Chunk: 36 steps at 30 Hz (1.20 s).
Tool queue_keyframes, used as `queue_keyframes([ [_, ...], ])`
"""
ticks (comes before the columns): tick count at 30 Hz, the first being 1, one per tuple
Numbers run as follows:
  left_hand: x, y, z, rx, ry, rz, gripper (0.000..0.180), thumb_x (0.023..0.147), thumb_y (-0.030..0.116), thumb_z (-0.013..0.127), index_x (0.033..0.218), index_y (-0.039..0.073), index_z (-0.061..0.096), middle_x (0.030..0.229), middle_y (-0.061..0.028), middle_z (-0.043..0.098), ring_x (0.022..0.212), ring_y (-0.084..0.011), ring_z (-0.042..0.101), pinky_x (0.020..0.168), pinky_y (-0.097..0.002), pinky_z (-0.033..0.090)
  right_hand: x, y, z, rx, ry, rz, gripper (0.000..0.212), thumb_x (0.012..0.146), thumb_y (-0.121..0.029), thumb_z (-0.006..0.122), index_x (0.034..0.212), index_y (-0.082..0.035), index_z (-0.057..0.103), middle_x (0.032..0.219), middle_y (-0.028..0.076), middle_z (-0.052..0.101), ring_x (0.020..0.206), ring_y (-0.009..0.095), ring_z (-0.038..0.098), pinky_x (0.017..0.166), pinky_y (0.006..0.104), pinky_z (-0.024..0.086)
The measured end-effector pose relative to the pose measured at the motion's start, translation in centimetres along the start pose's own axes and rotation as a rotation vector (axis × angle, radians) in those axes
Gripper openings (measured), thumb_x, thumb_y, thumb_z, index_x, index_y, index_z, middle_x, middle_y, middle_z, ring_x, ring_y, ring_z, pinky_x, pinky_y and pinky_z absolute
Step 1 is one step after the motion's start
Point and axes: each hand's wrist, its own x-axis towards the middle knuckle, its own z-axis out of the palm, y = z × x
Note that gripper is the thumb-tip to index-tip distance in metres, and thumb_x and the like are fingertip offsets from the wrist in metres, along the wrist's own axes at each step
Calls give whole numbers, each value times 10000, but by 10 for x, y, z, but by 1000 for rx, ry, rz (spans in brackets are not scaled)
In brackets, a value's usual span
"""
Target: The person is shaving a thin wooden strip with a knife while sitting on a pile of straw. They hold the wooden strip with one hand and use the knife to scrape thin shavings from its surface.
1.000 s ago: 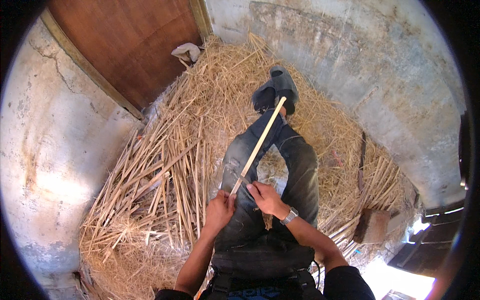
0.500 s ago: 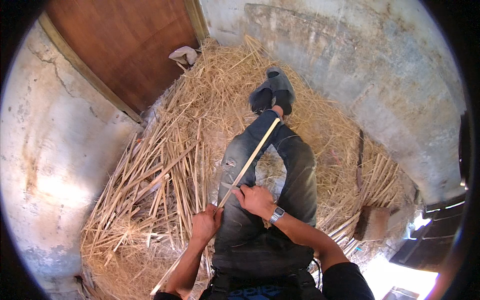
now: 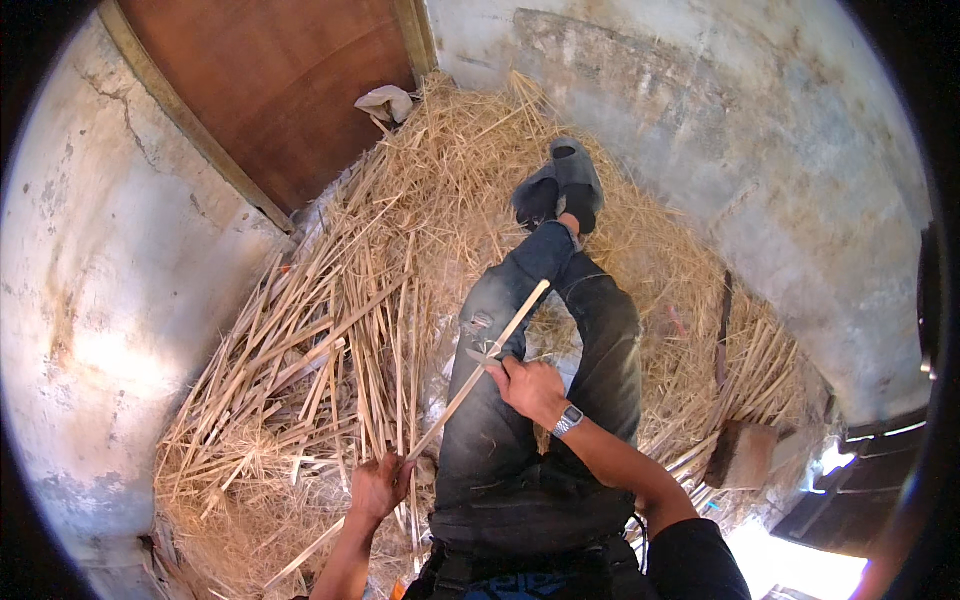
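Observation:
A long, thin bamboo strip (image 3: 450, 409) slants across my thigh, its pale far end above the knees. My left hand (image 3: 380, 485) is closed around the strip beside my hip, and its tail runs on behind the hand toward the lower left. In my right hand (image 3: 532, 390) is a knife; only its short blade (image 3: 481, 357) shows, lying across the strip, while the handle is hidden in the fingers. That wrist wears a silver watch (image 3: 567, 420). Under the strip are my dark, worn trousers (image 3: 480, 440), torn at one knee.
Many loose bamboo strips (image 3: 330, 350) lie in a heap at my left, over fine shavings (image 3: 450, 150). A brown block (image 3: 742, 455) rests at the right. Plastered walls (image 3: 720, 110) and a brown door (image 3: 280, 90) enclose the corner; a whitish bag (image 3: 385, 103) lies by the door.
My left hand has moved down and left, drawing the strip back along under the blade. The strip's far end now sits closer to me. My right hand has shifted slightly up and right.

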Motion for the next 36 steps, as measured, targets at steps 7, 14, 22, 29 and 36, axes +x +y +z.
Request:
queue_keyframes([
  [7, -76, -22, -10, -50, 58, -17, 236, 881, 201, 789, 841, 104, 577, 577, -99, 613, 481, -311, 613, 436, -427, 473, 11, 33, -3, -125, -43, 104, 512, 1017, -525, 507, 812, -72, 633, 610, 170, 658, 563, 372, 677, 499, 496, 538],
  [14, -65, -15, -6, -12, 129, 3, 242, 864, 213, 811, 843, 119, 589, 523, -73, 571, 433, -317, 573, 408, -425, 447, 41, 60, -16, -203, 98, 94, 501, 1027, -516, 505, 820, -78, 633, 613, 145, 657, 548, 357, 672, 489, 493, 535],
  [22, -64, -29, -20, -10, -13, -173, 231, 894, 257, 763, 870, 94, 601, 574, -128, 630, 497, -361, 632, 452, -438, 497, 27, 67, -12, 94, 60, 119, 457, 1031, -424, 552, 777, -47, 596, 626, 185, 614, 591, 405, 640, 542, 483, 497],
  [29, -7, -4, 14, -125, -263, -202, 309, 937, 367, 675, 1061, 84, 650, 672, -173, 676, 648, -420, 680, 616, -498, 553, 24, 79, -20, 474, 137, 161, 472, 1057, -380, 509, 784, 0, 570, 627, 216, 540, 589, 404, 596, 548, 458, 428],
  [36, 92, 43, 56, -240, -125, -16, 434, 990, 277, 645, 1370, 71, 605, 689, -250, 636, 634, -409, 669, 587, -461, 523, 33, 67, -22, 32, 42, 256, 489, 1009, -524, 528, 880, -71, 662, 642, 176, 647, 630, 413, 666, 564, 493, 540],
])
